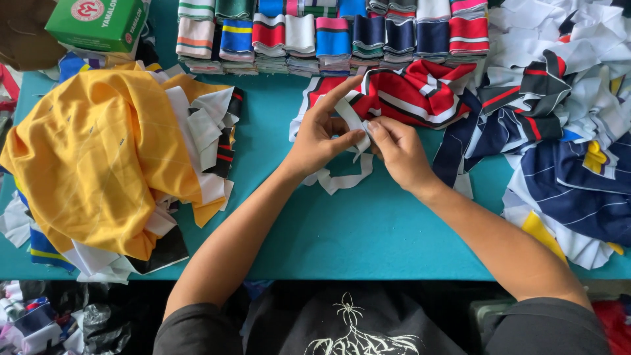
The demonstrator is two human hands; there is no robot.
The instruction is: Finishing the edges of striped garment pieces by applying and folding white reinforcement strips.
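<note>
Two hands meet at the middle of the teal desk point(368, 243), and both of yours are busy with one white fabric strip point(346, 176). Your left hand point(320, 141) pinches its upper part between thumb and middle fingers, with the index finger stretched straight out toward the red, white and dark striped piece point(411, 92) lying just behind. Your right hand point(399, 152) has its grip pressed together on the same strip, fingertips nearly touching those of the left. The rest of the strip hangs down and loops onto the desk just below your wrists.

By the look of it, you are in the middle of straightening or folding this strip, not yet laying it down. The next move seems to call for a steady pinch at both ends and a little tension between them, so that the loose loop does not twist.

Both forearms come in from the lower edge and angle inward, wrists raised slightly off the desk. To your left lies a heap of yellow cloth point(98, 151) mixed with white and dark scraps; to your right, a pile of navy and white pieces point(565, 177). A row of folded striped bands point(328, 36) runs along the far edge, with a green box point(98, 23) near the far left corner.
</note>
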